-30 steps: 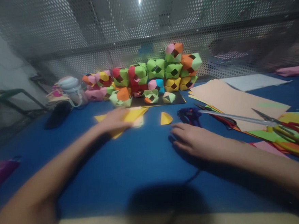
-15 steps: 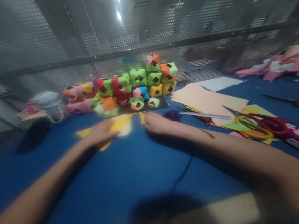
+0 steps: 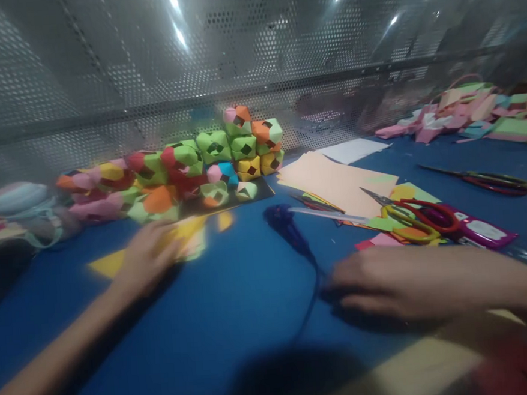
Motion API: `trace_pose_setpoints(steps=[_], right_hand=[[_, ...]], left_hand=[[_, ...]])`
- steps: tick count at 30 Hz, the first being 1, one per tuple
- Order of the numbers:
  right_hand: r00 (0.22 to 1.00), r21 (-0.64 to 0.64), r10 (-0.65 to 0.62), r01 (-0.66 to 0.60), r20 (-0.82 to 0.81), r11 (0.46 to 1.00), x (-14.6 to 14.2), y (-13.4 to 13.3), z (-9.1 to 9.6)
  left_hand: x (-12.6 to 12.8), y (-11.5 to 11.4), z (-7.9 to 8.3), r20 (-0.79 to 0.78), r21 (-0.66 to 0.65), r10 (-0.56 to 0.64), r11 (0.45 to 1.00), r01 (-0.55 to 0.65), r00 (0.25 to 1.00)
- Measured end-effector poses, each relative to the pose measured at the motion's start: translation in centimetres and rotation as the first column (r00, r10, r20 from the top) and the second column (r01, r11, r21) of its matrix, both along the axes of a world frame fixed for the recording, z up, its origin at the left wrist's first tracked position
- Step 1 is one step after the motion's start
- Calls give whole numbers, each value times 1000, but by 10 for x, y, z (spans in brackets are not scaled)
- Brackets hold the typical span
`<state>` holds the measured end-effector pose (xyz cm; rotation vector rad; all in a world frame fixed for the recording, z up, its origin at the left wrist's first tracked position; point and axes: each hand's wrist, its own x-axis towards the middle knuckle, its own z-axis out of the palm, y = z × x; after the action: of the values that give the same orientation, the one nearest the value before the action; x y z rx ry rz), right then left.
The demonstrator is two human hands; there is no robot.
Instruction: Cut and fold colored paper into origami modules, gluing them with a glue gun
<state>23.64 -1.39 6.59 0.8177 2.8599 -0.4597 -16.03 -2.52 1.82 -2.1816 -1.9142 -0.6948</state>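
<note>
My left hand (image 3: 152,253) lies over folded yellow paper (image 3: 188,228) at left of centre, its fingers closed on the paper; a pale green piece shows just below. The hand is blurred. A yellow corner (image 3: 108,265) sticks out past the wrist, and a small yellow piece (image 3: 224,220) lies apart to the right. Low over the table at right, my right hand (image 3: 386,279) has loosely bent fingers, with nothing visible in them. Its fingertips come close to the cord of a dark blue glue gun (image 3: 288,226); whether they touch is unclear. A whitish glue stick (image 3: 328,213) extends from the gun.
Stacked folded-paper blocks (image 3: 215,147) stand at the back. Peach sheets (image 3: 334,180), red-and-yellow-handled scissors (image 3: 420,216), a purple packet (image 3: 486,230) and second scissors (image 3: 483,179) lie right. Pink paper pieces (image 3: 438,116) sit far right, a white roundish object (image 3: 17,199) at left.
My right hand has left the yellow paper and moved right and nearer to me, uncovering the glue gun. My left hand stays on the paper. The view has turned right.
</note>
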Motion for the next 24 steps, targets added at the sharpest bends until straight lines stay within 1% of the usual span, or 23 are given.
trace_pose_setpoints(steps=[1,2,3,4,5,8,10,11,12,13,14,16,19,21,24], right_hand=[[999,-57,-36,37,21,998,6,10,2],[995,-63,-93,94,21,994,8,20,4],[986,-33,-167,167,-9,985,7,30,4],[966,-24,-254,253,-51,967,4,40,2],[946,-28,-311,309,-94,951,-2,49,0],[924,-65,-336,330,-182,942,-22,69,-12],[923,-136,-339,317,-181,938,-32,78,-22],[922,-176,-343,313,-181,933,-36,81,-26],[918,-209,-353,315,-183,926,-39,84,-29],[910,-228,-371,328,-182,917,-42,85,-32],[901,-237,-395,350,-180,906,-44,86,-34],[878,-226,-453,414,-156,882,-49,85,-36],[843,-196,-520,492,-136,849,-55,81,-39],[811,-227,-564,526,-157,819,-59,77,-42],[765,-368,-609,515,-211,774,-66,66,-45]], left_hand=[[8,-1,0,3,6,-25,1000,24,1000],[16,-3,0,6,6,-56,998,56,998],[24,-4,-1,9,6,-92,996,92,996],[32,-6,-2,7,-5,-127,992,127,992],[41,-9,-3,-1,-30,-163,986,163,987],[70,-26,-6,20,-115,-271,955,272,962],[91,-46,-8,99,-187,-367,906,380,925],[101,-58,-9,146,-249,-429,856,453,891],[110,-70,-12,181,-316,-465,807,499,867],[119,-82,-15,197,-356,-513,757,548,836],[127,-92,-18,209,-356,-548,729,585,810],[138,-107,-25,201,-394,-565,701,594,800],[143,-114,-29,192,-452,-559,679,578,807],[140,-113,-25,218,-495,-525,667,556,823],[127,-112,-10,258,-529,-464,666,526,847]])
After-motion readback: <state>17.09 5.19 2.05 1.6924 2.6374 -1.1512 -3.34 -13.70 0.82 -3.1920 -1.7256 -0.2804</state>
